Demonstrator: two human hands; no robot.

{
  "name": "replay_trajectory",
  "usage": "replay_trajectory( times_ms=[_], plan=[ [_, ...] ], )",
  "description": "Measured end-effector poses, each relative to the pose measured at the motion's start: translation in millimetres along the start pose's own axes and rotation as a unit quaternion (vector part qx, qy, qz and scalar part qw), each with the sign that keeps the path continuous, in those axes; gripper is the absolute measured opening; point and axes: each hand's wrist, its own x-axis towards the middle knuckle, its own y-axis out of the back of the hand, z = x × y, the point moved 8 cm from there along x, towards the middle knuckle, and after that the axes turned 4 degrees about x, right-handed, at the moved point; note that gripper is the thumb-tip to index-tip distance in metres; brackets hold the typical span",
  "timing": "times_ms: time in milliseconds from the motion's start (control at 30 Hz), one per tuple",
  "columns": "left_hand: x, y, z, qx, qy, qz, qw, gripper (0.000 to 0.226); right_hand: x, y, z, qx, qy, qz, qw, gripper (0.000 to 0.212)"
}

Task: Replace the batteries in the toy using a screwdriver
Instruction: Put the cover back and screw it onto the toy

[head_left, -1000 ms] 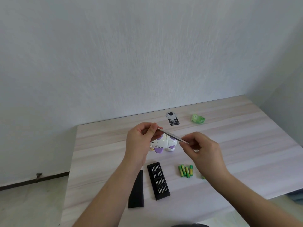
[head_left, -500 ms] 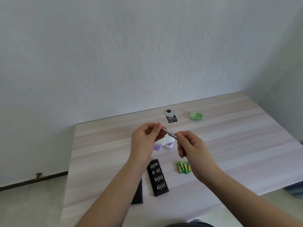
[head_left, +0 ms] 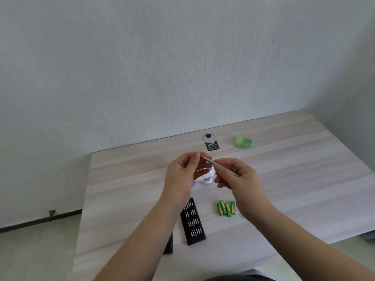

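The right hand (head_left: 241,177) pinches a thin silver metal screwdriver (head_left: 218,164) between thumb and curled fingers near the centre of the frame, the shaft slanting up to the left. The left hand (head_left: 183,175) pinches the upper left tip of the same screwdriver with thumb and forefinger, its other fingers loosely bent. Both hands are raised above the pale wood-grain table (head_left: 304,179). Just behind and below them, partly hidden by the fingers, the white and purple plastic toy (head_left: 207,177) sits on the table. Lower in the frame, right of centre, 4 green and yellow batteries (head_left: 226,208) lie side by side, close to the right wrist. Left of them, a black rectangular tray of screwdriver bits (head_left: 192,222) lies lengthwise, and a flat black lid (head_left: 169,244) shows partly under the left forearm. Toward the far edge of the table, a black and silver label card (head_left: 211,142) lies flat, with a crumpled green wrapper (head_left: 243,141) to its right.
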Motion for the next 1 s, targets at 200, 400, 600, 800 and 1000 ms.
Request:
replay_trajectory(
  times_ms=[200,400,600,800,1000],
  plan=[
    [18.7,-14.2,-1.8,-0.068,0.014,0.009,0.998,0.036,20.4,11.6,0.0,0.015,-0.013,-0.013,1.000,0.011],
    [37.2,-29.2,-14.5,-0.096,0.039,0.017,0.994,0.035,39.3,25.8,3.4,0.023,-0.030,-0.012,0.999,0.008],
    [51.3,-26.8,-33.7,-0.075,0.058,0.053,0.994,0.029,56.0,39.9,14.7,0.006,-0.049,-0.003,0.999,0.008],
    [60.7,-22.1,-35.7,-0.027,-0.002,0.048,0.998,0.013,66.8,42.5,25.7,0.005,-0.067,-0.011,0.998,0.006],
    [66.8,-20.5,-37.9,-0.017,0.005,0.046,0.999,0.011,74.7,37.9,30.8,0.003,-0.074,-0.028,0.997,0.007]
  ],
)
